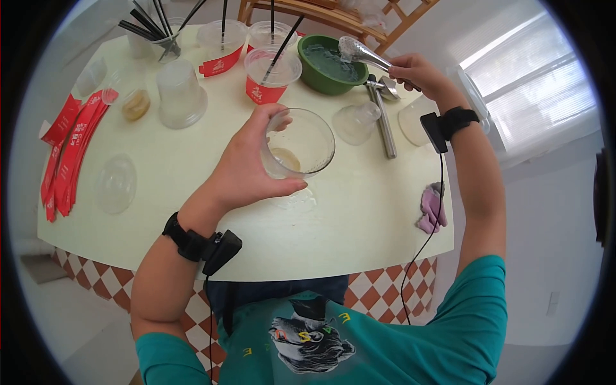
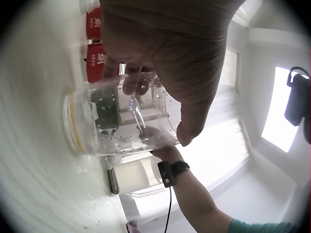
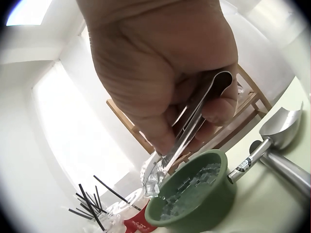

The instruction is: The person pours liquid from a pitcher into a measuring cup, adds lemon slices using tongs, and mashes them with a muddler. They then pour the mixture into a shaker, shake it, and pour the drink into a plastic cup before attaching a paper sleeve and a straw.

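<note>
My left hand (image 1: 247, 160) grips a clear plastic cup (image 1: 311, 144) round its side, with a little pale liquid at the bottom. In the left wrist view, drops cling to the wall of the cup (image 2: 109, 141). Up at the right, my right hand (image 1: 420, 74) holds metal ice tongs (image 1: 372, 56), squeezed between thumb and fingers. Their perforated ends hold ice cubes (image 3: 152, 184) at the rim of a green bowl (image 1: 312, 78). Water and more ice cubes (image 3: 194, 189) fill that bowl.
Lidded cups with red sleeves (image 1: 264, 95) and black straws stand behind. A metal scoop (image 1: 389, 88) and a metal rod (image 1: 385, 125) lie right of an upturned clear cup (image 1: 355, 122). Red sleeves (image 1: 74, 157) lie at the left, a purple cloth (image 1: 432, 208) at the right edge.
</note>
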`<state>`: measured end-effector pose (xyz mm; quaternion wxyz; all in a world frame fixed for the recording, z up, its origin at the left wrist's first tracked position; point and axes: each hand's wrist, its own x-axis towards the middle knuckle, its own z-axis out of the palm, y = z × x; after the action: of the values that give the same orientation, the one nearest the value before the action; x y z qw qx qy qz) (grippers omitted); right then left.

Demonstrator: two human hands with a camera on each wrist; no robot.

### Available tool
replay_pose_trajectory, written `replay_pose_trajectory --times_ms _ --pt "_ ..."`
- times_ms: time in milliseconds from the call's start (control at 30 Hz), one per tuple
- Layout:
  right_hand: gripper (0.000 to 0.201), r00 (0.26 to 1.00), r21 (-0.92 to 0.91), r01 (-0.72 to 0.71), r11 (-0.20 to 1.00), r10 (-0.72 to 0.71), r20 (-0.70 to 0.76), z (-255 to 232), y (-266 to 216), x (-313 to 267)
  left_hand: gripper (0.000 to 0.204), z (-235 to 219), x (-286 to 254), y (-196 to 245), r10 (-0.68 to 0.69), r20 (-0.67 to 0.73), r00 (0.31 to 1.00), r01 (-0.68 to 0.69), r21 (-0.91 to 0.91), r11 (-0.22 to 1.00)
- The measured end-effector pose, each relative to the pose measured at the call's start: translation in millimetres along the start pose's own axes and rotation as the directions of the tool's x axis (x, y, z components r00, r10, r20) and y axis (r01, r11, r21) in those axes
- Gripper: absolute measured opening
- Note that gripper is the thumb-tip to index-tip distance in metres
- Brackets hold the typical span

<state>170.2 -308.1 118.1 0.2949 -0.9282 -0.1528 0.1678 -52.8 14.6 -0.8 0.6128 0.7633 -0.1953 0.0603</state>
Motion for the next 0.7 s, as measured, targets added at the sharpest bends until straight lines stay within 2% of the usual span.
replay_pose_trajectory --times_ms 33,133,233,300,367,433,500,533,567,633,700 --pt "0.027 0.995 0.116 0.068 0.991 -0.076 0.065 -0.6 0.0 -4.3 0.095 0.2 -0.1 0.5 0.001 0.005 1.000 -0.001 -0.001 1.000" --pt "0.028 0.985 0.199 0.151 0.968 -0.165 0.055 15.5 -25.4 -36.2 0.089 0.6 -0.2 5.4 0.019 -0.019 1.000 -0.019 0.002 1.000" --pt "0.031 0.968 0.217 0.170 0.961 -0.204 0.144 27.4 -34.5 -47.1 0.089 1.6 0.5 2.6 0.032 -0.029 0.999 -0.032 -0.007 0.999" --pt "0.030 0.966 0.261 0.186 0.947 -0.225 0.129 40.9 -40.3 -56.0 0.089 1.7 0.3 4.2 0.019 -0.029 0.999 -0.019 0.009 1.000" --pt "0.029 0.913 0.314 0.281 0.907 -0.353 0.202 47.5 -50.9 -68.0 0.089 2.1 -0.4 4.7 0.008 -0.031 0.999 -0.007 0.018 1.000" --pt "0.025 0.890 0.287 0.318 0.903 -0.389 0.237 53.5 -59.8 -76.3 0.090 2.3 0.3 4.9 0.013 -0.024 1.000 -0.012 0.009 1.000" --pt "0.024 0.781 0.104 0.573 0.813 -0.581 0.230 64.5 -66.1 -83.4 0.089 2.7 1.4 2.5 0.021 -0.027 0.999 -0.021 -0.002 1.000" --pt "0.026 0.810 -0.032 0.553 0.832 -0.528 0.256 65.5 -76.3 -91.9 0.089 2.7 1.5 1.9 0.030 -0.029 0.999 -0.030 -0.012 0.999" --pt "0.026 0.811 -0.030 0.551 0.834 -0.526 0.255 68.1 -82.6 -97.1 0.089 2.6 1.3 1.9 0.029 -0.025 0.999 -0.029 -0.012 1.000" --pt "0.029 0.777 -0.202 0.625 0.754 -0.578 0.247 73.2 -92.4 -104.2 0.088 2.2 1.0 2.5 0.074 -0.053 0.996 -0.071 0.067 0.995" --pt "0.032 0.775 -0.231 0.631 0.741 -0.584 0.242 75.3 -97.3 -107.9 0.089 2.2 1.7 0.5 0.050 -0.030 0.998 -0.049 0.032 0.998"
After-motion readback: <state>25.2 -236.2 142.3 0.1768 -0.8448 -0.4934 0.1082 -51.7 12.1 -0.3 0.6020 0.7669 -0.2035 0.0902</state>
